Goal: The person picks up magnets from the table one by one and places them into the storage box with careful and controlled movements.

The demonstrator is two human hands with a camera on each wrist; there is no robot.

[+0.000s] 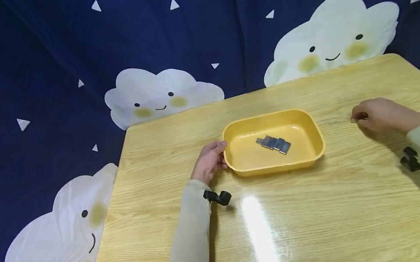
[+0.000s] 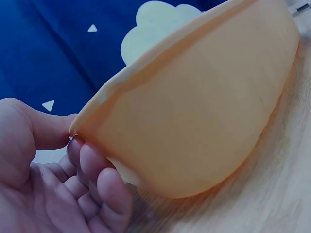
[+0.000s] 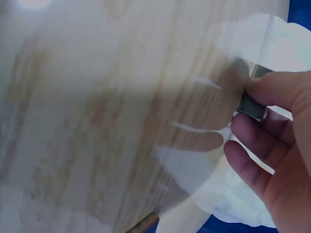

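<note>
My left hand [image 1: 208, 162] pinches the left end of a yellow plastic tray [image 1: 274, 168], thumb on top of the rim and fingers curled beneath. The left wrist view shows the tray's outer wall up close. Several flat, shiny dark metal blocks [image 1: 274, 143] lie overlapping in a slanted row on the tray's floor. Off to the right of the tray, my right hand [image 1: 379, 116] is low over the table. It pinches one small metal block [image 3: 251, 108] between thumb and fingers, close to the tabletop; the thumb covers part of the block.
The light wood-grain table [image 1: 173, 215] carries a bright glare streak in front of the tray. A dark blue curtain [image 1: 181, 33] with clouds and triangles hangs along its back and left edges. Black camera mounts [image 1: 218, 197] sit at both wrists.
</note>
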